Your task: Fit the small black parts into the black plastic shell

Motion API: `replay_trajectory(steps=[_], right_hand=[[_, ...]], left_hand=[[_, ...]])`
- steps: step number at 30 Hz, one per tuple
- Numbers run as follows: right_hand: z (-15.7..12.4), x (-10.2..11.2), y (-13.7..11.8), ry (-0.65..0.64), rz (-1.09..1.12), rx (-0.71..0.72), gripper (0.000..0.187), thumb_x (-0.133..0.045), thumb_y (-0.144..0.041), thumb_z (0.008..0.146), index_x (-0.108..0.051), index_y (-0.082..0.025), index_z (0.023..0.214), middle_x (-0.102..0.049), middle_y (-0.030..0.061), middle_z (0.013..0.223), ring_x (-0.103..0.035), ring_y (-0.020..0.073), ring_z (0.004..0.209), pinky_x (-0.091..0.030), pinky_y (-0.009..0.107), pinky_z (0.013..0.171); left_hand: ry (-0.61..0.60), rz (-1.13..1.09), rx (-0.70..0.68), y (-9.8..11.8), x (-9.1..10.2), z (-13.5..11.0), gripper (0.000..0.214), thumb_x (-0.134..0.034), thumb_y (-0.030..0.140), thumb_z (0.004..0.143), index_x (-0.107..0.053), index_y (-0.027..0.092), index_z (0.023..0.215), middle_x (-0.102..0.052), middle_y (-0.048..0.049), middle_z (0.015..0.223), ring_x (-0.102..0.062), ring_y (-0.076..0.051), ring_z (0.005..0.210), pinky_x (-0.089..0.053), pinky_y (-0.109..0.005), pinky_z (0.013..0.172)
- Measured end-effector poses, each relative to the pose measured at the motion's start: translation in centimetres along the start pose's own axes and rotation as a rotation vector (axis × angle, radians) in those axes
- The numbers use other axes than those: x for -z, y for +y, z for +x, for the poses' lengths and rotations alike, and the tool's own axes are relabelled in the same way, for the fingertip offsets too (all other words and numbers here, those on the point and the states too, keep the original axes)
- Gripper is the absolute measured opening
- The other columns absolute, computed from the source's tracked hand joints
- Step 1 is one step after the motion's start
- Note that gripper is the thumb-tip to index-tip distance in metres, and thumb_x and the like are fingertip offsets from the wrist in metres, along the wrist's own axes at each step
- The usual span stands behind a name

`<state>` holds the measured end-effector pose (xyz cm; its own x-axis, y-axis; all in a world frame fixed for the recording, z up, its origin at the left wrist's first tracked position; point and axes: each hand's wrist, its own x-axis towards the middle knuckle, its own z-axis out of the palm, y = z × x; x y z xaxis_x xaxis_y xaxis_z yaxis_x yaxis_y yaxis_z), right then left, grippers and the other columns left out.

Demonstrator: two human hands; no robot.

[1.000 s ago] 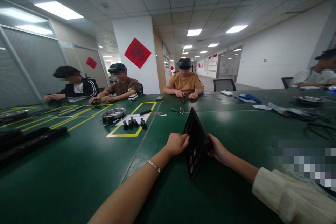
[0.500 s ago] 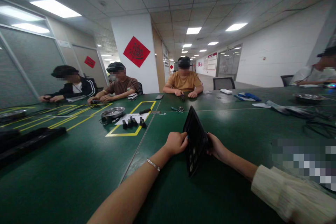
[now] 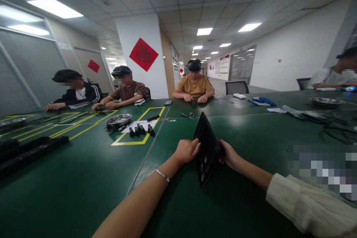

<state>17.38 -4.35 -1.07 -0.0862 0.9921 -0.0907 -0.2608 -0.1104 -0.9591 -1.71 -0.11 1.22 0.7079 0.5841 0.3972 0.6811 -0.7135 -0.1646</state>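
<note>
A thin black tablet-like panel (image 3: 205,150) stands steeply tilted above the green table, seen nearly edge-on. Small pale patches show on its near face; what they are is too dark to tell. My left hand (image 3: 187,151), with a silver bangle on the wrist, is closed with thumb and fingers against the panel's left side. On the far side, my right hand (image 3: 229,153) wraps around a dark part at the panel's back, its fingertips partly hidden. A cream sleeve (image 3: 301,202) covers my right forearm.
Several black cylindrical parts (image 3: 141,130) and a metal bowl (image 3: 119,121) sit on the green table (image 3: 92,182), by a yellow-taped rectangle. Pliers (image 3: 187,115) lie beyond the panel. A long black tray (image 3: 33,152) is at left, cables (image 3: 338,134) at right. Several people sit around.
The whole view has shifted very slightly. My hands and the panel keep the same hold and tilt. At far left, a person's hands have moved a little.
</note>
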Motion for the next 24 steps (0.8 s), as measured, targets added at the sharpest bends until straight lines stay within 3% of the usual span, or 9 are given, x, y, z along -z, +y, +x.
replay_trajectory(steps=[6, 13, 17, 20, 24], right_hand=[[0.0, 0.1, 0.0, -0.004, -0.012, 0.004, 0.031, -0.032, -0.04, 0.082, -0.047, -0.015, 0.071, -0.048, -0.0005, 0.043, -0.043, 0.01, 0.031, -0.027, 0.017, 0.027], [-0.6, 0.1, -0.3, -0.037, 0.041, -0.013, 0.039, -0.032, -0.048, 0.083, -0.047, -0.014, 0.094, -0.051, 0.0015, 0.046, -0.044, 0.0111, 0.034, -0.031, 0.018, 0.032], [-0.8, 0.3, -0.2, -0.1, 0.153, 0.095, 0.051, -0.052, -0.049, 0.074, -0.039, -0.019, 0.114, -0.058, 0.0033, 0.073, -0.054, 0.0133, 0.054, -0.041, 0.022, 0.043], [-1.0, 0.3, -0.3, -0.098, 0.185, 0.174, 0.063, -0.063, -0.041, 0.069, -0.032, -0.025, 0.121, -0.055, 0.0037, 0.095, -0.056, 0.0138, 0.069, -0.045, 0.025, 0.055], [-0.8, 0.5, -0.1, -0.087, 0.114, 0.26, 0.069, -0.066, -0.037, 0.067, -0.027, -0.028, 0.123, -0.05, 0.0032, 0.098, -0.055, 0.0137, 0.073, -0.045, 0.025, 0.058]], left_hand=[[-0.007, 0.003, -0.027, -0.2, -0.1, -0.1, 0.029, -0.024, 0.032, 0.086, -0.049, 0.017, 0.083, -0.058, -0.0037, 0.062, -0.052, -0.013, 0.054, -0.034, -0.024, 0.053], [-0.044, -0.061, -0.001, -0.1, 0.2, 0.1, 0.046, -0.01, 0.036, 0.09, -0.05, 0.017, 0.079, -0.056, -0.0039, 0.06, -0.052, -0.013, 0.053, -0.033, -0.024, 0.053], [-0.08, -0.089, -0.011, -0.1, 0.2, 0.1, 0.041, -0.012, 0.034, 0.089, -0.049, 0.016, 0.083, -0.057, -0.0044, 0.063, -0.053, -0.014, 0.056, -0.035, -0.024, 0.055], [-0.092, -0.085, -0.044, -0.3, -0.1, 0.1, 0.034, -0.019, 0.033, 0.088, -0.048, 0.016, 0.085, -0.058, -0.0048, 0.066, -0.054, -0.016, 0.059, -0.036, -0.025, 0.057], [-0.083, -0.081, -0.083, -0.6, -0.6, 0.1, 0.032, -0.022, 0.033, 0.086, -0.049, 0.015, 0.087, -0.058, -0.0049, 0.065, -0.054, -0.016, 0.058, -0.036, -0.025, 0.055]])
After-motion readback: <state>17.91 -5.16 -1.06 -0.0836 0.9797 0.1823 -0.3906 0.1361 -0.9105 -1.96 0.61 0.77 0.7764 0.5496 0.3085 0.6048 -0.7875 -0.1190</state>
